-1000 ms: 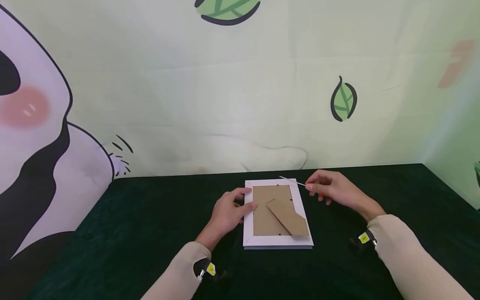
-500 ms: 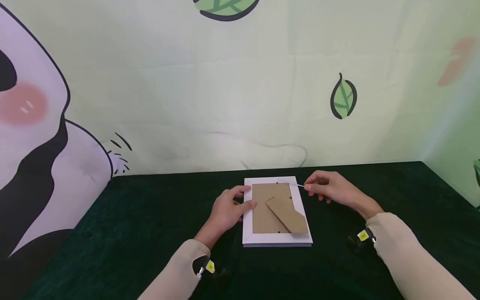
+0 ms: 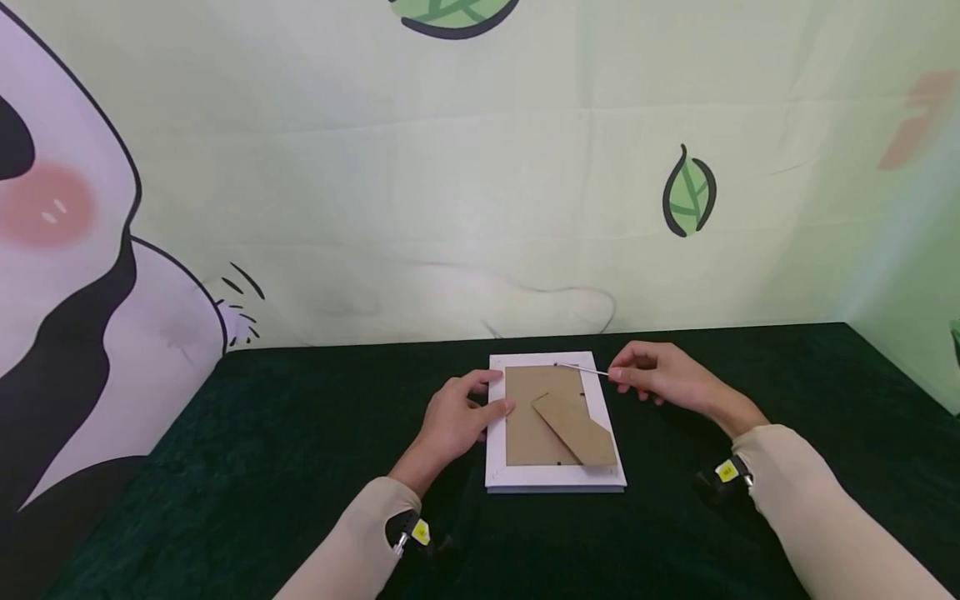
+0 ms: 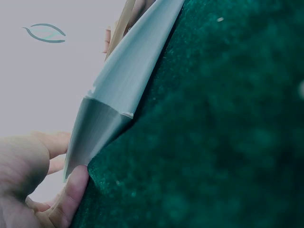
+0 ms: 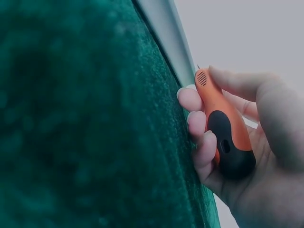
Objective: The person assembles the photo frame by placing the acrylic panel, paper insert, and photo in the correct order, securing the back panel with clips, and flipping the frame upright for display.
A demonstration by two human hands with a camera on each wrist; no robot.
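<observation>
Best done by pressing the picture frame flat on the green worktop and keeping the screwdriver tip low against the clip at the far edge of the cardboard backing. Left hand curled over the frame's left edge; right hand fingers wrapped round the orange handle, just beside the frame's far right corner.

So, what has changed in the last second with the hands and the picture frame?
Very little. The screwdriver tip has come down from the frame's far edge to the top clip of the backing board. The right hand still grips its handle, the left hand still holds the frame by its left edge, and the frame stays face down.
</observation>
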